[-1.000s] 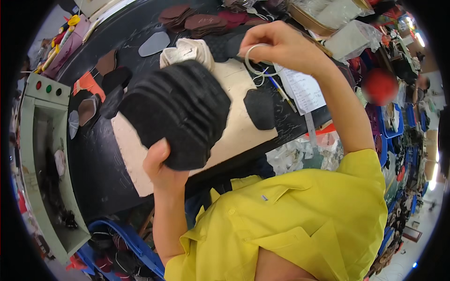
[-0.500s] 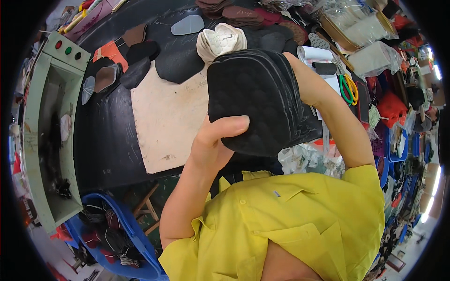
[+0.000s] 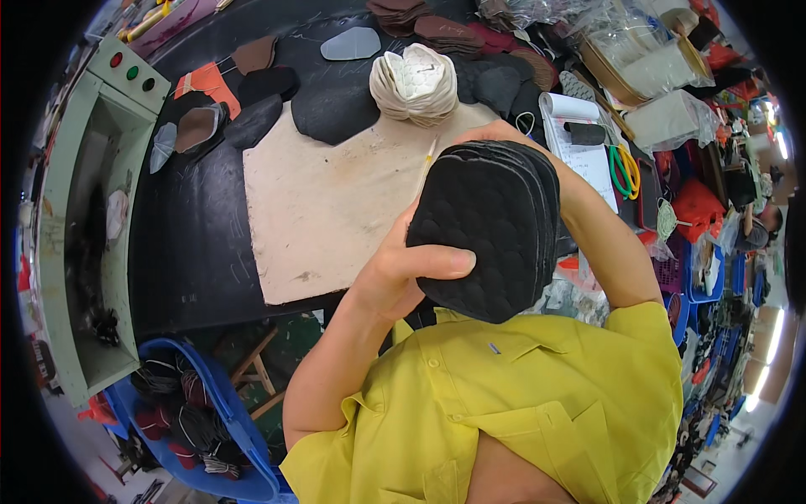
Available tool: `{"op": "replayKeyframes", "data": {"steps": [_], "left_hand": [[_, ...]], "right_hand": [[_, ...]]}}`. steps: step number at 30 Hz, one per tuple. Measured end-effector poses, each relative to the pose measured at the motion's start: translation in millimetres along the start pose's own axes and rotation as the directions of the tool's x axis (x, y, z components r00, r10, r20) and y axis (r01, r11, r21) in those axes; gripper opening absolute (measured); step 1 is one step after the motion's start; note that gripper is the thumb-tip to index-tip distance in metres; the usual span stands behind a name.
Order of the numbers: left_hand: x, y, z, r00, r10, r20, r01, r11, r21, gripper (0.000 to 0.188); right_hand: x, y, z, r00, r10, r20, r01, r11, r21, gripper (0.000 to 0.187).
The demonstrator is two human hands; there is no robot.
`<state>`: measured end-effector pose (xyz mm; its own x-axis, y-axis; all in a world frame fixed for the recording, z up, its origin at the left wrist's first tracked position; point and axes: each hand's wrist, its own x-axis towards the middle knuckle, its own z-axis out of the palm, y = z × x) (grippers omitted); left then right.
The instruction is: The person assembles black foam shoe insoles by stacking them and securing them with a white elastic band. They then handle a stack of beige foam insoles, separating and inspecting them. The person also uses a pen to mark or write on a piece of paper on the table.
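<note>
A thick stack of black quilted fabric pieces (image 3: 487, 227), rounded at the corners and shaped like shoe parts, is held up in front of my chest. My left hand (image 3: 411, 273) clamps its near left side, thumb lying over the top piece and fingers hidden beneath. Around the far side reaches my right hand (image 3: 495, 131), closed against the stack, most of its fingers out of sight behind it. Just beyond stands a tied bundle of cream fabric pieces (image 3: 413, 84). A pale board (image 3: 327, 210) lies on the black table (image 3: 189, 244) to the left of the stack.
Dark cut pieces (image 3: 333, 109) lie along the board's far edge. A notepad (image 3: 575, 151) and green and yellow bands (image 3: 624, 172) are on the right. A green metal box with buttons (image 3: 96, 202) borders the left, above a blue basket of bundles (image 3: 235, 420).
Both hands have drawn the stack nearer to my chest and slightly right. The cream bundle and a thin pen-like stick on the board now show more fully.
</note>
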<state>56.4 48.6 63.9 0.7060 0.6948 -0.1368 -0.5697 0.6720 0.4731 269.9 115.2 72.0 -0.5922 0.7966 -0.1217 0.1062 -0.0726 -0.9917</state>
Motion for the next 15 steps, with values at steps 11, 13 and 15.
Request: {"op": "replayKeyframes", "data": {"steps": [11, 13, 15], "left_hand": [[-16, 12, 1, 0.968, 0.086, -0.238, -0.077, 0.996, 0.045, 0.056], [-19, 12, -2, 0.969, 0.08, -0.236, -0.074, 0.997, 0.037, 0.055], [-24, 11, -4, 0.974, 0.07, -0.213, -0.083, 0.995, -0.049, 0.055]], "right_hand": [[-61, 30, -12, 0.921, 0.343, 0.184, -0.362, 0.929, 0.076, 0.024], [-70, 33, -5, 0.958, 0.153, 0.245, -0.216, 0.941, 0.26, 0.024], [-78, 34, 5, 0.968, -0.137, 0.21, 0.032, 0.897, 0.44, 0.025]]}}
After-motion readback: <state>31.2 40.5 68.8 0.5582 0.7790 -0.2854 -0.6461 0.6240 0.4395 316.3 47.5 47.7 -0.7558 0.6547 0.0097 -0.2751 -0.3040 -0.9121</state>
